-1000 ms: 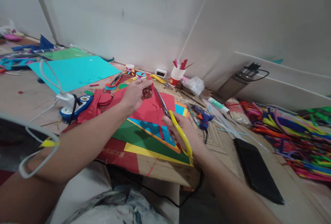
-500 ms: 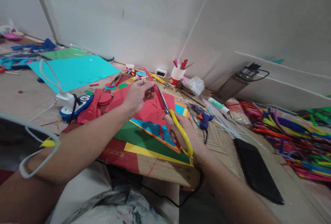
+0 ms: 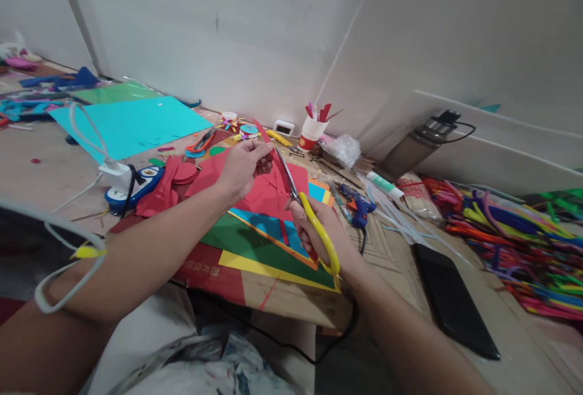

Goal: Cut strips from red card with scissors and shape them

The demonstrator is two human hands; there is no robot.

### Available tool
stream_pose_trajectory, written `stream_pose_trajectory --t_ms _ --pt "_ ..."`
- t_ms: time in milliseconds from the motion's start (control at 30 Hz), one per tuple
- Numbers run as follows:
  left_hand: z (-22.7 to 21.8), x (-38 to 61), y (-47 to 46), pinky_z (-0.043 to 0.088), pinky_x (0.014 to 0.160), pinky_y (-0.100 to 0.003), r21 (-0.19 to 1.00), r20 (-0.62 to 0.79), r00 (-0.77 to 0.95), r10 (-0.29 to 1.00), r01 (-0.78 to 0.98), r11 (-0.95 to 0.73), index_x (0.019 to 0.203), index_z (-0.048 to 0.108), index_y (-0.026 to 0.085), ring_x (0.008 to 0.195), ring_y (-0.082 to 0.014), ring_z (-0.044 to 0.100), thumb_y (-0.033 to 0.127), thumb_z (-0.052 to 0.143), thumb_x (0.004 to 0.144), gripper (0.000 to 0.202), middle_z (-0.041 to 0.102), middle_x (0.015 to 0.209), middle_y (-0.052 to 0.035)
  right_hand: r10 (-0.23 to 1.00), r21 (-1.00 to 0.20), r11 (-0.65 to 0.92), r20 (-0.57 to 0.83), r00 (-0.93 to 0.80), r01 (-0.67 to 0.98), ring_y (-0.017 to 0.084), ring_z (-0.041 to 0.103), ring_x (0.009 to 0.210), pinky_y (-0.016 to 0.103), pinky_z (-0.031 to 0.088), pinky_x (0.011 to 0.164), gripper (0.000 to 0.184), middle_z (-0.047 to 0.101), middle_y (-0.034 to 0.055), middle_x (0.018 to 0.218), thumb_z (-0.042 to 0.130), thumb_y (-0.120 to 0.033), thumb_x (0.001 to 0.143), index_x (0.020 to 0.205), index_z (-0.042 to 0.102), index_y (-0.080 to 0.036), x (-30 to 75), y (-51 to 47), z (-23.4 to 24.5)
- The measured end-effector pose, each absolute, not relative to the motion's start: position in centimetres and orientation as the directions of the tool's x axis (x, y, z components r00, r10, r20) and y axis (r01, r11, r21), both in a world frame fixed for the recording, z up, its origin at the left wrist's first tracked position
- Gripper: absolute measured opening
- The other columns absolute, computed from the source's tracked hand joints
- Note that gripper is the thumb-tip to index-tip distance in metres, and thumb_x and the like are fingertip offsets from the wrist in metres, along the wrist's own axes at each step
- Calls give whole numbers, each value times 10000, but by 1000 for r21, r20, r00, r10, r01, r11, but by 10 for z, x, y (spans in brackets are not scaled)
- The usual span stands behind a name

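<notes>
Strip of red paper (image 3: 263,132), pinched by left hand (image 3: 240,169): probably light, limp; best held near one end. Yellow-handled metal scissors (image 3: 305,204) gripped in right hand (image 3: 336,231).

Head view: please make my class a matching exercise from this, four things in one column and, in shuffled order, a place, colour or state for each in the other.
Things:
1. Yellow-handled scissors
2. Red strip
3. Stack of paper cups
4. Glue gun

Descriptions:
A. Standing upright, with red pieces sticking out of the top
B. Pinched in the left hand
C. Blue and orange
D. Held in the right hand

Pairs: 1-D, 2-B, 3-A, 4-C
</notes>
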State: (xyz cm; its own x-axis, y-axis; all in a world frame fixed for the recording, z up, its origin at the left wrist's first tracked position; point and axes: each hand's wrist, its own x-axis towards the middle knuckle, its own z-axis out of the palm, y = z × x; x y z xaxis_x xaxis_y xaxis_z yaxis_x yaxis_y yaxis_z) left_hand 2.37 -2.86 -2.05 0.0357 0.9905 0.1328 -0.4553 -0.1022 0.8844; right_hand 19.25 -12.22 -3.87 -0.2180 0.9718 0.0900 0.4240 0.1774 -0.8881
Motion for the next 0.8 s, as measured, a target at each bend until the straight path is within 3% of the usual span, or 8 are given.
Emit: stream_pose_trajectory --t_ms 800 --pt "-21 22 -28 446 506 -197 868 141 71 987 -488 -89 650 528 158 487 -58 501 242 768 714 262 534 572 34 980 -912 111 33 -198 395 83 404 405 208 313 402 358 452 -67 514 556 -549 882 780 471 -216 193 -122 -45"
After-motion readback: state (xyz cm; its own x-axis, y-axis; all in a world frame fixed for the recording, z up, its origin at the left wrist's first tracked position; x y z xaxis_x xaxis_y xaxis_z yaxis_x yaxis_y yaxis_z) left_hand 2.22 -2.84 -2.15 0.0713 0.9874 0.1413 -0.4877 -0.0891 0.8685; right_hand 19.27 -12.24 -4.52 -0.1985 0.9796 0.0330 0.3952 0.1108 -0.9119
